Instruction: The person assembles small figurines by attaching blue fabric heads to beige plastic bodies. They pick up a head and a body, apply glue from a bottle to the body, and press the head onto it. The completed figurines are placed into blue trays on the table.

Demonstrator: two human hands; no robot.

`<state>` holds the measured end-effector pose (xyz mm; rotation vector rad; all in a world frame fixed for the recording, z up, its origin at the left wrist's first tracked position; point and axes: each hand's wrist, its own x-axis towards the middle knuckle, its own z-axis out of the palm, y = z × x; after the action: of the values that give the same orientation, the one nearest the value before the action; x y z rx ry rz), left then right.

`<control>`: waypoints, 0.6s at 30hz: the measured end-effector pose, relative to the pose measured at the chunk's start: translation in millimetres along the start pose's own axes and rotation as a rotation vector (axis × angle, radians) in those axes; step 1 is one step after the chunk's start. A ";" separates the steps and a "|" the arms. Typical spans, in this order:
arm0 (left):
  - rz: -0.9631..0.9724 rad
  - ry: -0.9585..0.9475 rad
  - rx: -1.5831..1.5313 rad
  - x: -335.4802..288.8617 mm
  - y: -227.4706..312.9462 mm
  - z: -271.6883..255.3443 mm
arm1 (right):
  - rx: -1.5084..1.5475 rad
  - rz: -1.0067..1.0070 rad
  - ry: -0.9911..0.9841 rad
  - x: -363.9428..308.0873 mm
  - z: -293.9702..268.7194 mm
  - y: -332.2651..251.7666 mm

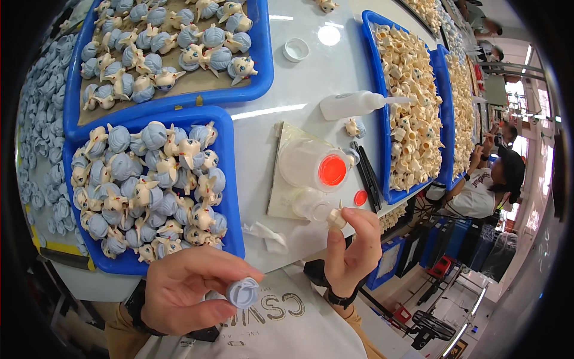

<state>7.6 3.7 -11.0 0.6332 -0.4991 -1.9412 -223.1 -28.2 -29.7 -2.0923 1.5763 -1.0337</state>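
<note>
Blue-grey, a grooved hair piece (244, 293) is pinched in the left hand (186, 287) before the shirt (281, 326), broad side facing up, long axis unclear; a cream head piece (336, 219), spike pointing away from the body, is pinched in the right hand (360, 254), held well apart

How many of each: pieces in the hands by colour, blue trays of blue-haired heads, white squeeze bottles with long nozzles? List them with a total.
Light-blue piece, in the left hand: 1
Cream piece, in the right hand: 1
Blue trays of blue-haired heads: 2
White squeeze bottle: 1
Total: 5
</note>
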 end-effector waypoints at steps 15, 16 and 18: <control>-0.140 0.043 -0.013 2.8 0.4 5.5 | 0.690 -0.243 0.060 0.3 18.2 -42.2; -0.129 0.057 -0.017 1.4 0.8 6.8 | 0.682 -0.246 0.024 1.4 18.7 -44.3; -0.113 0.077 -0.029 0.3 0.6 6.1 | 0.657 -0.249 -0.045 3.9 18.1 -47.2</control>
<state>4.1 3.6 -5.9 0.7282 -0.3937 -2.0177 -177.0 -18.8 -10.6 -1.8378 0.7982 -1.3463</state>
